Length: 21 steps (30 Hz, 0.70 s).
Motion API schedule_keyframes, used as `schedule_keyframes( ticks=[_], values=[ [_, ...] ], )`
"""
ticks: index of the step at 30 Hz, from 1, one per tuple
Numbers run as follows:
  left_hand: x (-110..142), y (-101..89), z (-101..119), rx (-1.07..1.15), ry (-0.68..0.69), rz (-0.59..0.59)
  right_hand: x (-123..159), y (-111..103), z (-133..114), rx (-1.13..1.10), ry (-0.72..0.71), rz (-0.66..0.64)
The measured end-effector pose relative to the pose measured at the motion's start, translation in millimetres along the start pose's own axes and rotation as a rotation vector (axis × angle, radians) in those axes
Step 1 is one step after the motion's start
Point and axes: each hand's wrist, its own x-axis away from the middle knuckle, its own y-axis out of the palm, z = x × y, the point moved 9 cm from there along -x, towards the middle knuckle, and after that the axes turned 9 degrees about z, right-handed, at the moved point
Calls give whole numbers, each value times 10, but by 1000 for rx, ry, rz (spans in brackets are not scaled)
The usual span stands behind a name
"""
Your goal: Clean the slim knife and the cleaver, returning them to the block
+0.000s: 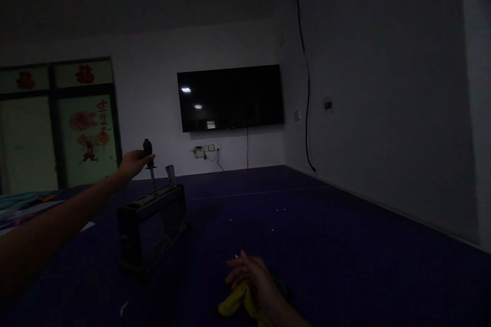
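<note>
My left hand (135,163) is closed on the black handle of what looks like a sharpening steel (149,153). Its narrow metal shaft runs down to the top of a dark knife block (153,225) with see-through sides. How deep the tip sits cannot be made out. Behind it a pale-patterned handle (171,176) sticks up from the same block. Low in the middle, my right hand (255,278) has loosely curled fingers around a yellow cloth (235,300), which hangs out below the palm. The room is very dark, so finer detail is lost.
The block stands on a wide dark blue surface (326,245) with several small white scraps. Papers and colourful cloth-like items (26,204) lie at the far left. On the back wall hang a television (230,99) and sockets with cables (209,149); a wall borders the right side.
</note>
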Motion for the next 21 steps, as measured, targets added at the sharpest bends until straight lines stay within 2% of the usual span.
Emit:
schedule_keyframes(
  ticks=[8,12,14,17,19,21],
  values=[
    [-163,-215,342,64,-4,105,7,-30,36,9,12,15],
    [-218,-365,648,87,47,200,21,-11,60,73,-37,-21],
    [-110,-418,841,82,108,233,48,12,48,170,-91,-54],
    [377,-464,1133,53,292,276,119,39,27,390,-173,-122],
    [1073,-466,1496,-8,765,326,173,35,13,550,-227,-166],
    [1950,-429,1651,-27,1213,384,235,64,-48,660,-338,-229]
  ],
)
